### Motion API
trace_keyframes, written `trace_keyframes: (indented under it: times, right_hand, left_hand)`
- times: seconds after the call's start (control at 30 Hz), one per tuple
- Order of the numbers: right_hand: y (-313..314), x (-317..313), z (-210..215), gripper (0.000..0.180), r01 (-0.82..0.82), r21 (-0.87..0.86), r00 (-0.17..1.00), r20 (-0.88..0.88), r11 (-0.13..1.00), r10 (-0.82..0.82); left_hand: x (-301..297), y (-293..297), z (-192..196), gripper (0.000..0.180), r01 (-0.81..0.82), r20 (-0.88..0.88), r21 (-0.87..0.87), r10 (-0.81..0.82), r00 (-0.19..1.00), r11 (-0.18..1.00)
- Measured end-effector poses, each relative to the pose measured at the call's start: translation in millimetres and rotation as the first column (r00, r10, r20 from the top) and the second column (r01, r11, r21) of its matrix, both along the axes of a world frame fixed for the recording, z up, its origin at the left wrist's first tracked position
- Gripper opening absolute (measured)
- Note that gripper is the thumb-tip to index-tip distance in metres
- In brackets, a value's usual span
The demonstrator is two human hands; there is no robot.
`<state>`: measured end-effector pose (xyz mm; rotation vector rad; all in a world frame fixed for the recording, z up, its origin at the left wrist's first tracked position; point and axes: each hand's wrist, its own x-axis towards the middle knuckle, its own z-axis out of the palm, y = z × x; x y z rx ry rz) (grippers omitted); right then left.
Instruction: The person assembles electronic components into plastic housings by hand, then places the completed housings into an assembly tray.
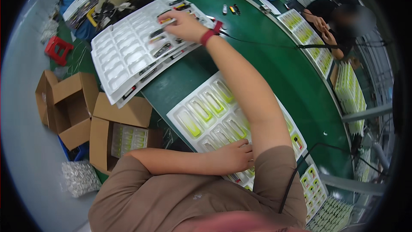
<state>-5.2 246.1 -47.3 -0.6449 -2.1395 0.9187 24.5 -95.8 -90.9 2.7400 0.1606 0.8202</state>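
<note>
My right hand (182,25), with a red band on its wrist, reaches over the stacked white moulded trays (124,49) at the upper left. Its fingers are pinched on a small slim device (165,20); motion blurs the piece. Similar dark and silver devices (162,50) lie in the pockets around it. My left hand (235,157) rests across a nearer white tray (176,114), fingers loosely apart and nothing visible in them. This tray's pockets hold clear and yellow-green cases (200,108). My right arm covers part of it.
Open cardboard boxes (71,109) stand at the left, by a bag of white pieces (80,178) and a red stool (59,50). Loose devices (234,9) lie on the green table (257,51). Across it, a co-worker's hands (322,28) are above filled trays (307,34). A cable (257,42) crosses the table.
</note>
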Motion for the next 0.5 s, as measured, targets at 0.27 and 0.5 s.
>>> trace_keyframes:
  times: [0.27, 0.5]
  right_hand:
    - [58.5, 110.5, -47.8, 0.033, 0.491, 0.179, 0.832, 0.193, 0.853, -0.520]
    - [106.2, 138.5, -93.7, 0.049, 0.535, 0.227, 0.700, 0.420, 0.814, -0.577]
  left_hand:
    - [-7.6, 2.0, 5.5, 0.015, 0.002, -0.046, -0.055, -0.004, 0.999, 0.998]
    - [-13.9, 9.6, 14.7, 0.023, 0.132, 0.040, -0.165, -0.127, 0.991, 0.977]
